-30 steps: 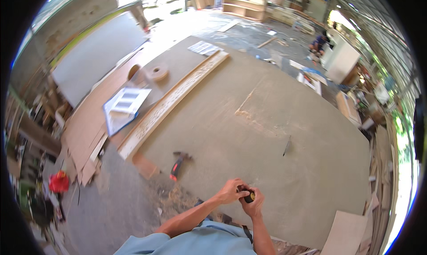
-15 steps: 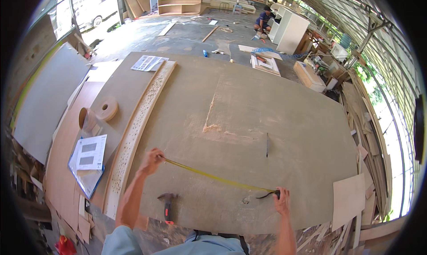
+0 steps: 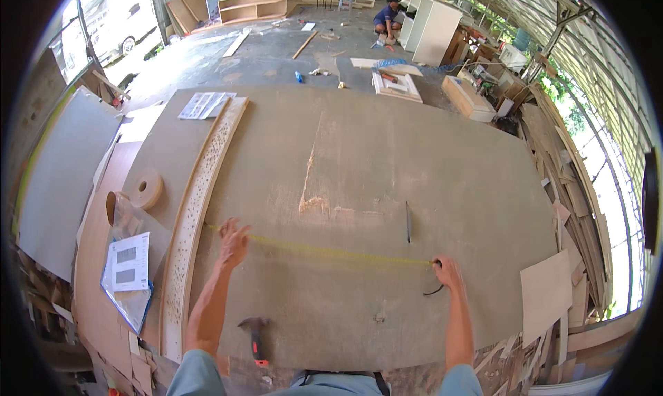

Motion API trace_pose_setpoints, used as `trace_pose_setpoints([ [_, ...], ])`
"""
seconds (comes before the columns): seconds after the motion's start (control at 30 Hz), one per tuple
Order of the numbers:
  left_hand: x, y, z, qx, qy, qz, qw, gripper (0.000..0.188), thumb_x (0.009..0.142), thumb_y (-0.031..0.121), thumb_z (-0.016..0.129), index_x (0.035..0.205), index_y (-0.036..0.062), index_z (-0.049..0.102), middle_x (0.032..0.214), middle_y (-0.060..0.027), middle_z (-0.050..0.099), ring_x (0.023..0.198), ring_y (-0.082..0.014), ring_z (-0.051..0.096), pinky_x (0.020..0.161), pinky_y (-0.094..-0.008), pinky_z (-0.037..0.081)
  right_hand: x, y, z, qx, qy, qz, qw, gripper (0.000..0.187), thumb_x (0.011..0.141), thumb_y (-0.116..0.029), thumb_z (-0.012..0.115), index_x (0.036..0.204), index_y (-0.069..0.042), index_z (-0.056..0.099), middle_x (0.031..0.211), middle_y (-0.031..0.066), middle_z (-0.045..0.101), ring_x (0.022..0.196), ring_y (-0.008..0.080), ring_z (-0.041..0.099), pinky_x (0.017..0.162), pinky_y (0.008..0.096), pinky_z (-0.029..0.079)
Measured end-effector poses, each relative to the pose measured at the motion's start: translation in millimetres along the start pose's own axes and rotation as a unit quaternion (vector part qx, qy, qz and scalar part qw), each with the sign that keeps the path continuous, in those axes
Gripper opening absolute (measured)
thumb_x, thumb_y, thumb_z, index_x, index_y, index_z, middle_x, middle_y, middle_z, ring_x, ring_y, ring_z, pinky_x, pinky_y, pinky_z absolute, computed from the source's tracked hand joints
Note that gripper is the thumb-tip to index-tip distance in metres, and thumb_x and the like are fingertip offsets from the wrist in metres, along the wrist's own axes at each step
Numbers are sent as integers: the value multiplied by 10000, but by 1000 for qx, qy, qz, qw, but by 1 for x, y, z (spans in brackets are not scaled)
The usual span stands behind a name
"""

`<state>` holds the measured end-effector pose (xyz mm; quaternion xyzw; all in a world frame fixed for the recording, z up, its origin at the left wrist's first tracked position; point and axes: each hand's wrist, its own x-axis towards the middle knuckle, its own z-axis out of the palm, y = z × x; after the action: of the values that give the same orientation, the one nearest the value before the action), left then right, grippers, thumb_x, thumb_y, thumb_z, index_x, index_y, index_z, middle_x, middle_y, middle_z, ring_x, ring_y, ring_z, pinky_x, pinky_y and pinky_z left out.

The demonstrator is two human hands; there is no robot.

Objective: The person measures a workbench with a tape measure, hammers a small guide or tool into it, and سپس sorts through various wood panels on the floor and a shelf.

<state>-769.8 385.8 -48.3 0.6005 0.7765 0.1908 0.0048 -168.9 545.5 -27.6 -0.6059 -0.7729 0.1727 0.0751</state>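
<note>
A yellow tape measure blade (image 3: 331,253) stretches across the large brown sheet board (image 3: 483,189) in front of me. My right hand (image 3: 450,271) is closed around the small dark case of the tape measure, with a black strap hanging below. At the other end, my left hand (image 3: 234,241) has its fingers bent on the blade, whose tip pokes out beyond them toward a long speckled strip board (image 3: 198,189). A claw hammer (image 3: 256,341) with a red and black handle lies near the board's front edge. A dark pencil-like stick (image 3: 408,223) lies beyond the tape.
Left of the strip board are a roll of edging tape (image 3: 153,197) and a plastic bag with printed sheets (image 3: 130,261). More papers (image 3: 202,106) lie at the far left. Wood offcuts (image 3: 545,292) crowd the right side. A person (image 3: 388,19) crouches beside a white cabinet (image 3: 435,33) far off.
My left hand has moved farther away and nearer the strip board. The right hand has shifted right and away from me, and more blade is drawn out. The view has tilted slightly.
</note>
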Motion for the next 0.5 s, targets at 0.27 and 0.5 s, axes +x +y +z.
trace_pose_setpoints([
  [0.27, 14, 97, 66, -123, 18, 90, 988, 290, 762, 30, 581, 1037, 117, 613, 1057, -93, 533, 1064, -251, 475, 941, -418, 267, 50, -13, 15, -22, -20, -37, 999, 160, 777, -138, 586, 899, -48, 636, 902, 158, 630, 869, 329, 589, 764, 395, 462],
  [0.5, 40, 104, 100, -97, 82, 103, 987, 120, 737, 31, 570, 803, 117, 621, 811, -24, 530, 877, -222, 511, 862, -395, 291, 57, -11, -7, -74, 9, -15, 997, 196, 842, -243, 553, 1015, -170, 610, 1035, 71, 570, 1023, 278, 521, 850, 405, 450],
])
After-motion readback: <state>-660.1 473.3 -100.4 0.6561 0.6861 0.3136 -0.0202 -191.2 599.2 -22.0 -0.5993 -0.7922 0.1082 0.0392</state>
